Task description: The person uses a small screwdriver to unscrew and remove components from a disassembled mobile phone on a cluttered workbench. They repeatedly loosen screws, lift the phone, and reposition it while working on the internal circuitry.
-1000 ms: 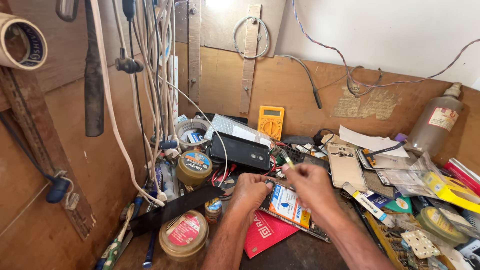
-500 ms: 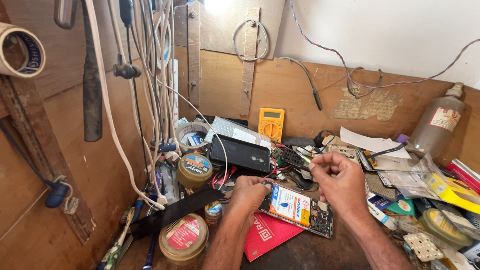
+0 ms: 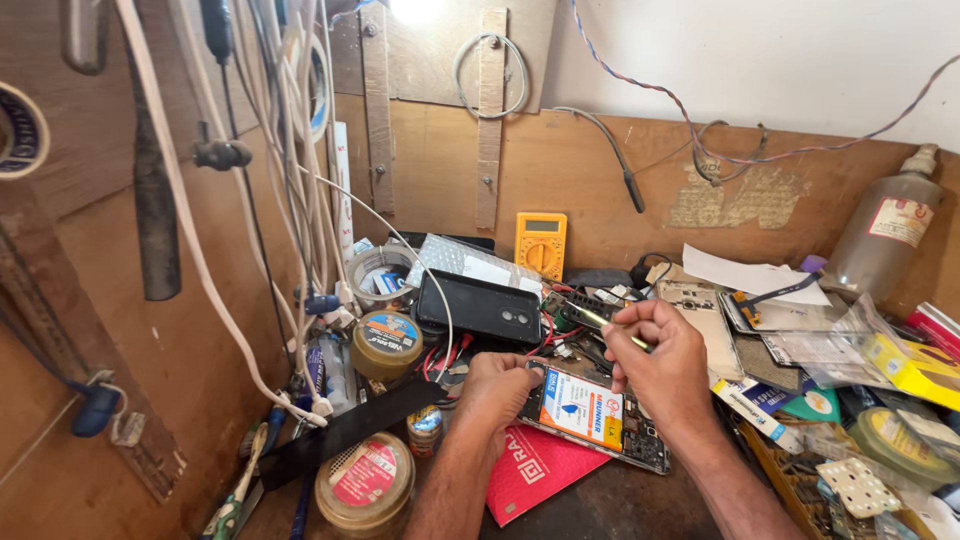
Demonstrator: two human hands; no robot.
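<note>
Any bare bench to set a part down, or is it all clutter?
One free patch: dark benchtop between the red card and the right forearm, below the opened phone. Crowded elsewhere: tins and cables left, packets and the yellow box right.

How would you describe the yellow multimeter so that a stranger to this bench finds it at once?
Start at the wooden back wall behind the cluttered bench. At its foot, behind the black phone back cover, the yellow multimeter stands upright. It is the only bright yellow box there with a round dial under a small screen.
</note>
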